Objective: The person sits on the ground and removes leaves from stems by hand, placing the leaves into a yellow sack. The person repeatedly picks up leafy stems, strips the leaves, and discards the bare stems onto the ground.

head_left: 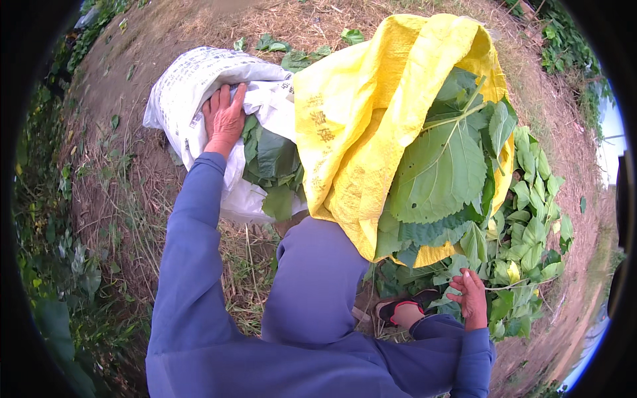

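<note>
My left hand (223, 117) lies back-up on the mouth of a white woven sack (199, 74) that bears printing. Its fingertips press into the folded plastic, and whether they pinch it I cannot tell. Below that fold, large green leaves (274, 154) fill the sack's opening. A yellow woven sack (348, 134) leans against my raised knee (316, 278), with broad leaves (443, 164) bulging from its mouth. Lower right, my right hand (469, 293) hovers by the leaf heap with fingers apart and slightly curled. A thin stem (520, 284) runs rightward beside it.
A heap of loose leaves (530, 214) curves around the yellow sack's right side. My shoe (405, 306) is planted at its lower edge. Dry straw and bare soil (119, 99) surround the sacks. Dense green plants (45, 248) line the left side.
</note>
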Demonstrator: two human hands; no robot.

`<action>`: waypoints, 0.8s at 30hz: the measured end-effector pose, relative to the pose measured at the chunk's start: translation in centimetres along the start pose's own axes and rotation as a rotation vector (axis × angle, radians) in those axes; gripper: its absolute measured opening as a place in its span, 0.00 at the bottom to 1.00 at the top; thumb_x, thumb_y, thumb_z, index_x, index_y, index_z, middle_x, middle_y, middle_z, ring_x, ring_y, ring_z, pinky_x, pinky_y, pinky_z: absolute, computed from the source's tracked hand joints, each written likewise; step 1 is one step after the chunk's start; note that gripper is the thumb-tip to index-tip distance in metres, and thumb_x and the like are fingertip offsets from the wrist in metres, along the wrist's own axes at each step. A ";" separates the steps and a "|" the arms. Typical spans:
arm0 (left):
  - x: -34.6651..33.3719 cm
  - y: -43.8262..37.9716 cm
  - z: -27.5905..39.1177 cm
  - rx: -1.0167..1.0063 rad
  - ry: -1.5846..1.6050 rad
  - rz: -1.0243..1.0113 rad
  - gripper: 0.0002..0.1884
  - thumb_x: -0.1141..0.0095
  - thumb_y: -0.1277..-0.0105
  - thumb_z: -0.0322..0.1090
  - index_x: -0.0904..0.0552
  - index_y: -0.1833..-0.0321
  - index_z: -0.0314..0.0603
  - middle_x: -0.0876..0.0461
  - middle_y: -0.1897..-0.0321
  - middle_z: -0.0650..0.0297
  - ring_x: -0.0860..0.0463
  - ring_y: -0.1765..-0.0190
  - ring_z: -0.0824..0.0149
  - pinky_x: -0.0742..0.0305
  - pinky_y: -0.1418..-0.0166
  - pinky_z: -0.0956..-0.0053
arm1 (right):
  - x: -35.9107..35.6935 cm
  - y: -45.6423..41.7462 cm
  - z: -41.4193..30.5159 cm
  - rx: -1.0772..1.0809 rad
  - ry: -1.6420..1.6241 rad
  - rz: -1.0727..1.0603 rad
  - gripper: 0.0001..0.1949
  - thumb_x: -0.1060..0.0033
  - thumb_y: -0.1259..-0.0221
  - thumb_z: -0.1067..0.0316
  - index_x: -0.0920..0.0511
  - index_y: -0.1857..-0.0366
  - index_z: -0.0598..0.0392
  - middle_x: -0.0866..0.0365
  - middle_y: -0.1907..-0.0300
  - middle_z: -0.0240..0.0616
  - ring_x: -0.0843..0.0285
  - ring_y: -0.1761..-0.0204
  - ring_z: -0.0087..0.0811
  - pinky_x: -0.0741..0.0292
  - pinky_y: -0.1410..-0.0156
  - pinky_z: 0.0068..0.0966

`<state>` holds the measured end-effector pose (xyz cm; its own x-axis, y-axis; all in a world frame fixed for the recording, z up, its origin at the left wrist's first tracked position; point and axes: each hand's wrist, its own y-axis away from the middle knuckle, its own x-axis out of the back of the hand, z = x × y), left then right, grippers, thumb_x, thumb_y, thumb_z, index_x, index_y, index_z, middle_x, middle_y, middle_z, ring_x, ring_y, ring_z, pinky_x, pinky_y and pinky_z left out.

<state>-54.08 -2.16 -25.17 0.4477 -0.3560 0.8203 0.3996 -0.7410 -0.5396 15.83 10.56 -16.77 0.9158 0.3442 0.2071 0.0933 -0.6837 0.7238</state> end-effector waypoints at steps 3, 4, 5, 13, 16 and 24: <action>-0.7 -1.4 0.0 -0.003 0.023 0.001 0.33 0.40 0.45 0.36 0.26 0.31 0.61 0.28 0.36 0.59 0.30 0.35 0.54 0.41 0.32 0.51 | -0.7 -0.5 -0.4 0.011 -0.043 -0.005 0.26 0.42 0.29 0.51 0.30 0.35 0.58 0.20 0.52 0.40 0.19 0.53 0.32 0.15 0.59 0.36; -0.7 -1.2 0.1 -0.013 0.030 0.016 0.32 0.40 0.46 0.37 0.25 0.32 0.61 0.28 0.36 0.59 0.30 0.36 0.54 0.41 0.33 0.51 | -1.2 -0.7 -0.7 0.019 -0.060 -0.015 0.26 0.42 0.29 0.52 0.30 0.36 0.58 0.20 0.51 0.40 0.19 0.53 0.34 0.15 0.59 0.36; -0.7 -0.6 0.3 -0.004 0.029 -0.002 0.32 0.40 0.46 0.37 0.24 0.33 0.61 0.28 0.36 0.59 0.30 0.35 0.54 0.41 0.32 0.52 | -1.5 -1.0 -0.9 0.029 -0.076 -0.026 0.26 0.42 0.29 0.52 0.29 0.36 0.59 0.20 0.51 0.41 0.19 0.52 0.35 0.14 0.59 0.36; 0.3 8.0 0.4 -0.067 0.021 -0.006 0.27 0.41 0.42 0.37 0.21 0.36 0.63 0.29 0.33 0.57 0.33 0.32 0.51 0.44 0.31 0.50 | -3.4 -1.8 -1.7 0.178 -0.260 -0.164 0.21 0.39 0.31 0.54 0.28 0.45 0.59 0.20 0.52 0.47 0.17 0.51 0.40 0.13 0.59 0.41; 1.3 9.2 -0.8 -0.063 -0.016 0.016 0.23 0.45 0.39 0.37 0.19 0.40 0.66 0.28 0.35 0.59 0.32 0.33 0.54 0.42 0.34 0.53 | -4.4 -1.4 -2.5 0.220 -0.289 -0.203 0.22 0.40 0.30 0.54 0.28 0.43 0.60 0.20 0.52 0.49 0.17 0.50 0.43 0.12 0.58 0.42; 3.7 12.1 -6.9 -0.095 -0.017 -0.119 0.23 0.47 0.37 0.36 0.23 0.37 0.65 0.31 0.33 0.56 0.31 0.32 0.50 0.38 0.34 0.52 | -3.9 0.1 -2.3 0.103 -0.259 -0.161 0.26 0.41 0.29 0.51 0.30 0.37 0.60 0.19 0.52 0.46 0.17 0.51 0.37 0.13 0.59 0.37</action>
<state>-53.18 -16.37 -27.38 0.4153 -0.2539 0.8735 0.3733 -0.8281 -0.4182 11.39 10.64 -15.97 0.9539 0.2868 -0.0883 0.2716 -0.6998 0.6607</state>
